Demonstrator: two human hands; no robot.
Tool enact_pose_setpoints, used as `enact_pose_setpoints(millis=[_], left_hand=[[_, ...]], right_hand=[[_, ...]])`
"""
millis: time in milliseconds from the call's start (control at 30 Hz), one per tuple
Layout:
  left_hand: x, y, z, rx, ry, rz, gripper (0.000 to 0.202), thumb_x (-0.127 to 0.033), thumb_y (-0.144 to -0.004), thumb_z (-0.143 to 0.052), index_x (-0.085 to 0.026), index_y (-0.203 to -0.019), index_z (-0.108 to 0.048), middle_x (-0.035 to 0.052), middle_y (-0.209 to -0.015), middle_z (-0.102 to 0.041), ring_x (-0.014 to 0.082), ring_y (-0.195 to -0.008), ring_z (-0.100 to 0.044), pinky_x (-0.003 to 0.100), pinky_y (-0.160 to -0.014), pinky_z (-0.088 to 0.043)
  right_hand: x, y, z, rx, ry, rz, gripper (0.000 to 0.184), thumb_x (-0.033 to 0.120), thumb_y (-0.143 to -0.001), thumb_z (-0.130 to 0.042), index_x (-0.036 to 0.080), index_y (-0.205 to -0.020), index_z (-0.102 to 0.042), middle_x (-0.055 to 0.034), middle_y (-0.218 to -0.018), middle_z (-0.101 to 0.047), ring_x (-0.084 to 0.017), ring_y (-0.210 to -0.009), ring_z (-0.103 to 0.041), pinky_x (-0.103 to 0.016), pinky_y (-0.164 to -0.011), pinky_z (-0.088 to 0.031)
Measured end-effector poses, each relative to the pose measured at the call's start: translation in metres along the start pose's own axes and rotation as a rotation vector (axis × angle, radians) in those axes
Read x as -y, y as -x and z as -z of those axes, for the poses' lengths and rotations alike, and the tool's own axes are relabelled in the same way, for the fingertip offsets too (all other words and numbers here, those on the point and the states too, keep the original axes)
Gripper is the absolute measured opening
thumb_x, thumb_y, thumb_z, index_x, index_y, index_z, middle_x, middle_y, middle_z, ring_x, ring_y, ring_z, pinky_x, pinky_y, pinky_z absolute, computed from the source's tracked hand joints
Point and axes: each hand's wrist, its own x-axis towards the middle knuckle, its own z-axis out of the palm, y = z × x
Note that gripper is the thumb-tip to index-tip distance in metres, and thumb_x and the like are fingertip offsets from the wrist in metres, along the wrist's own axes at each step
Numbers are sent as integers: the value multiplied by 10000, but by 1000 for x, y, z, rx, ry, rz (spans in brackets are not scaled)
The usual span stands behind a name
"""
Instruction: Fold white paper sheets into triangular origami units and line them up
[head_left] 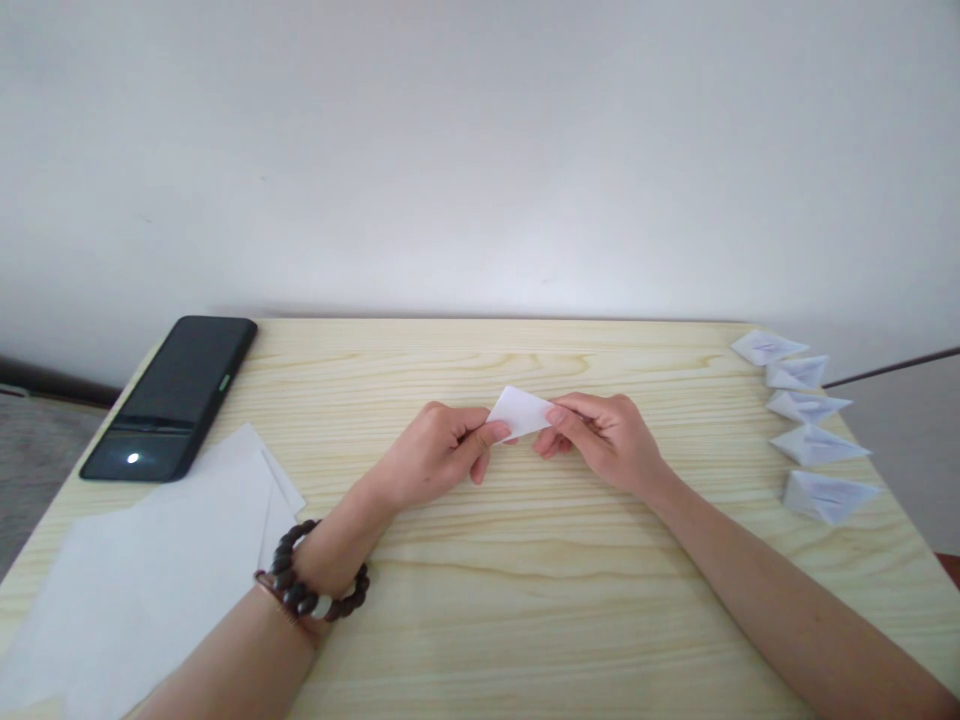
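Note:
A small folded piece of white paper (519, 412) is held up between both hands over the middle of the table. My left hand (446, 445) pinches its left corner between thumb and fingers. At the right corner, my right hand (606, 438) grips the paper the same way, thumb on top. The paper shows one smooth face with a pointed top edge; its underside is hidden. A dark bead bracelet (285, 560) circles my left wrist.
Several folded white paper boats (806, 406) stand in a column along the table's right edge. Loose white sheets (157, 570) lie at the left, partly under my left forearm. A black phone (176, 390) rests behind them. The wooden table (525, 600) meets a white wall (480, 150).

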Motion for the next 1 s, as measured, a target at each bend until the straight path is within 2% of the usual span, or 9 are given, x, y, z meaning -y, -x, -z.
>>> enact_pose_setpoints(millis=[200,300,367,400,433,500,600,667,1000], left_hand=[[-2,0,-2,-5,56,51,499,-433,-934,-415,-159,-529,-511,-55,-401,-428,54,-373,-311,189,-401,-241],[0,0,-5,-77,-34,-10,479,-428,-947,-389,-149,-606,-578,-46,-453,-452,61,-412,-350,187,-415,-270],[4,0,-9,-191,-149,-106,324,-415,-921,-469,-146,-897,-649,-16,-648,-587,76,-518,-456,181,-463,-345],[5,0,-11,-250,-202,-157,338,-408,-894,-530,-163,-1116,-597,12,-830,-645,88,-599,-513,184,-503,-394],[7,0,-12,-301,-251,-202,484,-404,-862,-587,-193,-1286,-485,45,-1029,-645,102,-687,-555,194,-551,-441],[9,0,-15,-346,-354,-262,657,-404,-825,-645,-250,-1394,-354,82,-1251,-566,145,-873,-603,243,-679,-514],[10,0,-16,-334,-439,-310,538,-377,-836,-640,-246,-1325,-458,95,-1258,-570,211,-1099,-580,322,-859,-523],[10,0,-17,-336,-407,-322,489,-356,-837,-644,-221,-1285,-501,101,-1233,-593,217,-1135,-573,333,-914,-508],[8,-1,-16,-281,-241,-274,509,-432,-798,-682,-220,-1234,-527,79,-1215,-618,188,-1007,-621,291,-842,-522]], right_hand=[[-1,-1,4,-15,-93,28,247,405,-883,-590,176,-883,-682,-14,-649,-730,-124,-575,-673,-215,-559,-538],[-2,-2,5,-35,-147,14,238,396,-852,-635,165,-901,-661,-20,-651,-726,-128,-567,-666,-219,-535,-515],[-3,-2,4,-51,-141,-10,236,396,-852,-633,162,-834,-648,-24,-642,-722,-126,-554,-659,-218,-521,-504],[-3,-2,4,-61,-132,-22,245,399,-854,-630,162,-793,-638,-25,-633,-718,-124,-544,-655,-216,-512,-498],[-2,-2,3,-68,-123,-31,258,404,-852,-629,164,-758,-626,-26,-625,-716,-122,-534,-651,-214,-503,-495],[-1,-2,2,-81,-107,-43,291,416,-846,-631,169,-695,-600,-22,-600,-706,-119,-508,-639,-212,-488,-495],[0,-1,0,-94,-104,-39,337,429,-841,-630,179,-628,-554,-14,-554,-683,-115,-469,-622,-209,-466,-496],[-1,-1,0,-89,-120,-22,340,434,-832,-639,185,-624,-539,-10,-554,-680,-116,-463,-622,-208,-458,-499],[-5,-1,1,-21,89,62,287,449,-766,-707,183,-668,-663,-10,-573,-675,-135,-481,-621,-221,-445,-463]])
